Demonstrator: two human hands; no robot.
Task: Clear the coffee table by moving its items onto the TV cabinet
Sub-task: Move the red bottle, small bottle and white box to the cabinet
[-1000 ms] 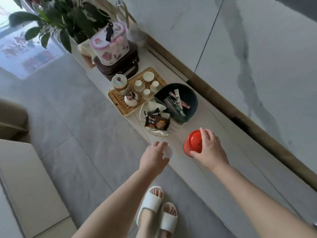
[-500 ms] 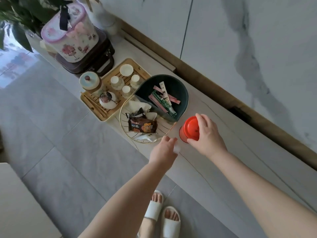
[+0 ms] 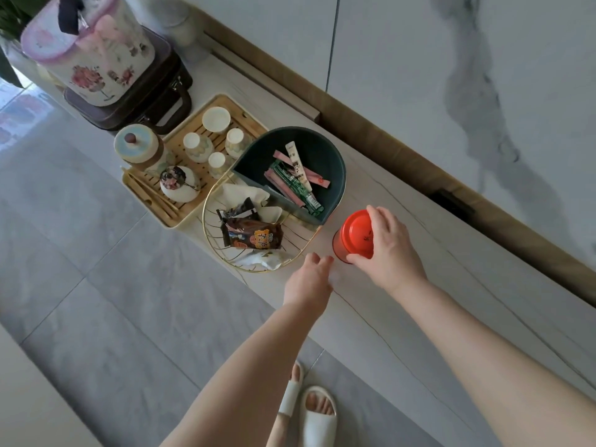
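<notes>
Your view looks down on the long pale TV cabinet (image 3: pixel 403 317) running along a marble-look wall (image 3: pixel 419 59), grey floor tiles (image 3: pixel 96 301) to its left. At its far end a floral lidded box (image 3: pixel 93 56) sits on a dark case (image 3: pixel 142 95). Next along, a bamboo tea tray (image 3: pixel 248 119) holds a lidded jar (image 3: pixel 137 146), a small teapot (image 3: pixel 179 185) and four pale cups. Touching the tray's near corner is a gold wire basket (image 3: pixel 209 233) with a dark green insert (image 3: pixel 325 150); sachets (image 3: pixel 296 179) lie in the insert, a snack packet (image 3: pixel 253 237) and tissues in the wire half. Just beside the basket stands a red canister (image 3: pixel 353 233) (upright, near the cabinet's front edge), and your right hand (image 3: pixel 392 250) grips it from above, fingers curled over the lid, thumb at its lower side. Your left hand (image 3: pixel 311 279) hovers just beside it over the cabinet edge, fingers loosely bent; a small pale object (image 3: pixel 335 278) shows at its fingertips, but you cannot tell whether it is held. White slippers (image 3: pixel 317 417) stand below.
</notes>
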